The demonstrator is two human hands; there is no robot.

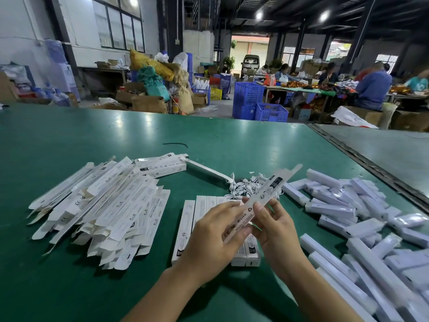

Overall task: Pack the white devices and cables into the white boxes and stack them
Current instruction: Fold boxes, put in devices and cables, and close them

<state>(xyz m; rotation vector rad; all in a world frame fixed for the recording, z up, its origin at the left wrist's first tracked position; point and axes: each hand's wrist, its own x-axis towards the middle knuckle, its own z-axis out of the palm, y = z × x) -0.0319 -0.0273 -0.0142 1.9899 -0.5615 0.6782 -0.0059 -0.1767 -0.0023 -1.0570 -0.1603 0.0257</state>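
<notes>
Far left on the green desk (58, 287): big loose pile of flattened white boxes (99, 205), reaching near the desk's left side. Just beyond it, two made-up boxes (162, 167) lie at the far end of the pile; a thin black strip (175, 144) lies alone further back. Open green surface near left, and far across the whole width.

Centre: row of closed boxes (185, 228) lying side by side, partly under both hands. Left hand (209, 238) comes in from near, fingers curled round the near end of a flat white box sleeve (267, 197) held above that row. Sleeve slants up and far-right. Right hand (278, 228) just beside, thumb and fingers pinching the same sleeve higher up, palm turned left. Both forearms bare, angled in from the near edge.

Behind the sleeve: tangle of white cables (243, 185). Right: heap of white bar-shaped devices (348, 214) running to the near right corner, close to the desk's right edge seam (371, 163).
</notes>
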